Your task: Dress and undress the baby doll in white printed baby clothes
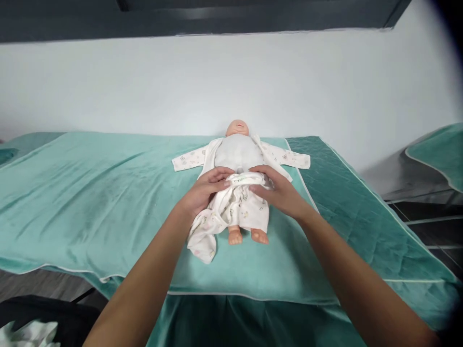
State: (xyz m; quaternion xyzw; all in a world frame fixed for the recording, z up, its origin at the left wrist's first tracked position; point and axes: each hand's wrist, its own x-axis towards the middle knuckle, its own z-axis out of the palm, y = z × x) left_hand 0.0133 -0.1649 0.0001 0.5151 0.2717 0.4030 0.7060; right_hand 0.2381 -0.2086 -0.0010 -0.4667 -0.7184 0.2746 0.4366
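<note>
A baby doll (238,152) lies on its back with its head toward the wall and its bare feet toward me. Its printed white top (193,158) is spread apart at the front, showing a pale grey torso. White printed pants (255,212) cover its legs down to the ankles. My left hand (208,190) pinches the waistband on the left side, thumb below and fingers above. On the other side my right hand (278,190) grips the waistband in the same way. Bunched printed cloth (204,236) trails to the lower left; I cannot tell whether it belongs to the pants.
The doll rests on a green padded cover (108,202) with white piping, over a bed or table. A white wall (231,82) stands behind it. At the lower left is a dark bag or seat (47,313) with printed cloth (31,333) on it.
</note>
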